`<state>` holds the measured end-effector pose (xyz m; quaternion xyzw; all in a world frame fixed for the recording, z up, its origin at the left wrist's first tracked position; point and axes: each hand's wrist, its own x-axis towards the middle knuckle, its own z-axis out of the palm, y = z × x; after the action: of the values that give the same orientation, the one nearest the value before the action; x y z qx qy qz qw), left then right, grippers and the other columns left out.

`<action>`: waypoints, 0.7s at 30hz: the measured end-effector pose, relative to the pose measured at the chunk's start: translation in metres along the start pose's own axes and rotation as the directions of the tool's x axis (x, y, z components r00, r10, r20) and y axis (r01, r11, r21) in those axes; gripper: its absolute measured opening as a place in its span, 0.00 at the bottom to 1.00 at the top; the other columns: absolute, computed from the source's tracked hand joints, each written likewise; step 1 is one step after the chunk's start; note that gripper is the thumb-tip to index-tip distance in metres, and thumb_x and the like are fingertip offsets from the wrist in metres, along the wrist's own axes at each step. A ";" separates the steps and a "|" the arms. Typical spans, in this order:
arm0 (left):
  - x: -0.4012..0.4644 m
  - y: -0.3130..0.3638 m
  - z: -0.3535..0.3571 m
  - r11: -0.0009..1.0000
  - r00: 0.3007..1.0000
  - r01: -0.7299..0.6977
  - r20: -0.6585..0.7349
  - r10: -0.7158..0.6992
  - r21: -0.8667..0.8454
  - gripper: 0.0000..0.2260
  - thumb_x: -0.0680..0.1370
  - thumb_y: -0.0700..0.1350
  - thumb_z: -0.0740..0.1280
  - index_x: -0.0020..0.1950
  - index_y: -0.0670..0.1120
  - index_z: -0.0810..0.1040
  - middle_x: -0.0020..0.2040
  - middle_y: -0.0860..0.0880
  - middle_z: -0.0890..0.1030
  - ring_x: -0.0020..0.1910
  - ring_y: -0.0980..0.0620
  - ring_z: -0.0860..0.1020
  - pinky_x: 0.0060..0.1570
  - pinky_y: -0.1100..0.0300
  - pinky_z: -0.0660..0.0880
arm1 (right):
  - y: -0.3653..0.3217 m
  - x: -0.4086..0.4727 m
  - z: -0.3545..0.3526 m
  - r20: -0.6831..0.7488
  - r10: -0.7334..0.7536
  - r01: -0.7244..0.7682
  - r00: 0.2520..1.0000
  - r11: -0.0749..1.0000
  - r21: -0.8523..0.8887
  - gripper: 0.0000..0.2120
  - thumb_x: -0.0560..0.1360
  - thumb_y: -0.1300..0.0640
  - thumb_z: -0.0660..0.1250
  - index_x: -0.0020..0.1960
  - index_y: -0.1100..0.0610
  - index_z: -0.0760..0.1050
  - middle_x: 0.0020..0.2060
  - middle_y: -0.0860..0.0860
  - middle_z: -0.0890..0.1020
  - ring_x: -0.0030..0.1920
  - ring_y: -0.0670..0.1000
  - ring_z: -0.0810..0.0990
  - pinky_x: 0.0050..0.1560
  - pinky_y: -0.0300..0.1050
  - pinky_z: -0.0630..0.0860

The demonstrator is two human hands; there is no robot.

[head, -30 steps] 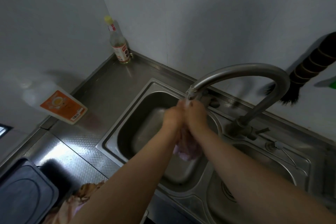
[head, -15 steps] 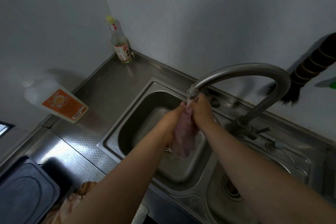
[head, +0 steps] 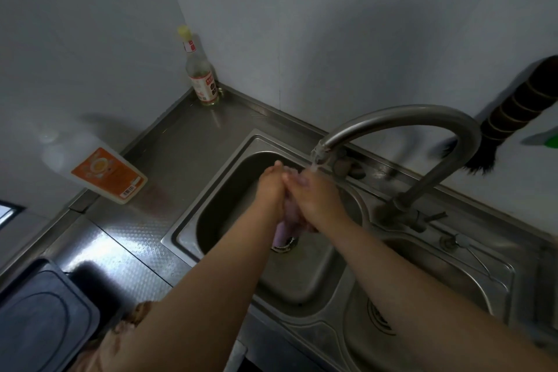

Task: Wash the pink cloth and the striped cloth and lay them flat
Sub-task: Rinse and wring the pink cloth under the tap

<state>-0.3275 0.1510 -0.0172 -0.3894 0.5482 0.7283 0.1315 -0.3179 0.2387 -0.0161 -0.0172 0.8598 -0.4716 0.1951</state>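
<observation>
at the near worktop [head: 126,253] edge lies a brownish patterned cloth [head: 133,318], maybe the striped one. in the left basin [head: 302,275], left hand [head: 271,190] and right hand [head: 317,199] have closed together again, clenching the pink cloth [head: 285,225] under the faucet [head: 392,120] stream: scrubbing continues.

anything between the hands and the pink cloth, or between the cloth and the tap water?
Nothing visible. The left hand and right hand both grip the pink cloth directly, bunched between them over the left sink basin. The faucet spout sits right above the hands; its stream lands on the right hand's fingers and the cloth's top.
</observation>
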 end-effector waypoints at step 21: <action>-0.004 -0.011 0.026 0.986 0.997 0.074 -0.021 -0.078 -0.152 0.10 0.82 0.43 0.60 0.42 0.42 0.75 0.38 0.46 0.75 0.35 0.52 0.74 0.35 0.62 0.72 | 0.002 0.024 -0.001 -0.291 0.095 -0.057 0.952 0.989 0.135 0.20 0.80 0.52 0.52 0.43 0.64 0.77 0.40 0.62 0.80 0.44 0.62 0.80 0.43 0.50 0.74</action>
<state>-0.3286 0.1790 -0.0193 -0.4286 0.4782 0.7568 0.1219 -0.3400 0.2353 -0.0246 0.0990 0.8480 -0.5140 0.0827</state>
